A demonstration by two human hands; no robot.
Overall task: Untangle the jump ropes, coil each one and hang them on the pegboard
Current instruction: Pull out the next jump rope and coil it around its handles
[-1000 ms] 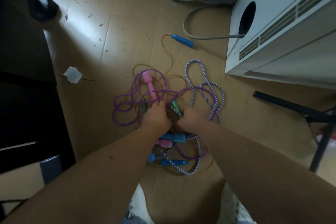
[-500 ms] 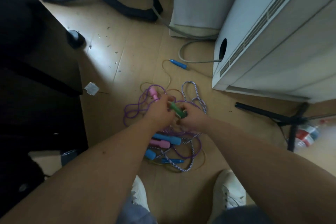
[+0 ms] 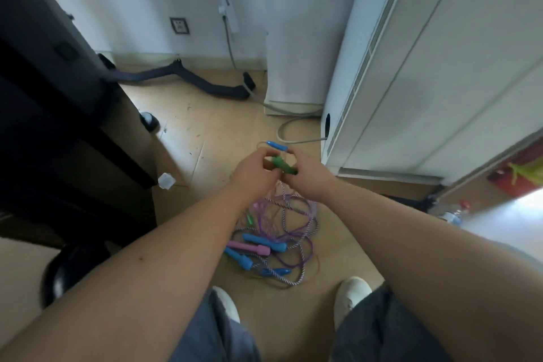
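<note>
Green handle [image 3: 282, 166] higher, tangle [image 3: 273, 244] on floor [image 3: 223, 138]

The green handle [image 3: 281, 165] is lifted above the tangle [image 3: 293, 232] and tilted; the left hand [image 3: 255, 175] and the right hand [image 3: 307, 175] both grip it. Below it, a purple rope [image 3: 307, 250] and a striped rope [image 3: 313, 216], white with purple, lie mixed in loops on the floor. In the loops lie a pink handle [image 3: 249, 247], thick blue handles [image 3: 264, 241] just beside it, a thin blue handle [image 3: 278, 272] and a second green handle [image 3: 249, 219]. Another thin blue one [image 3: 274, 144] lies apart, beyond the hands.
</note>
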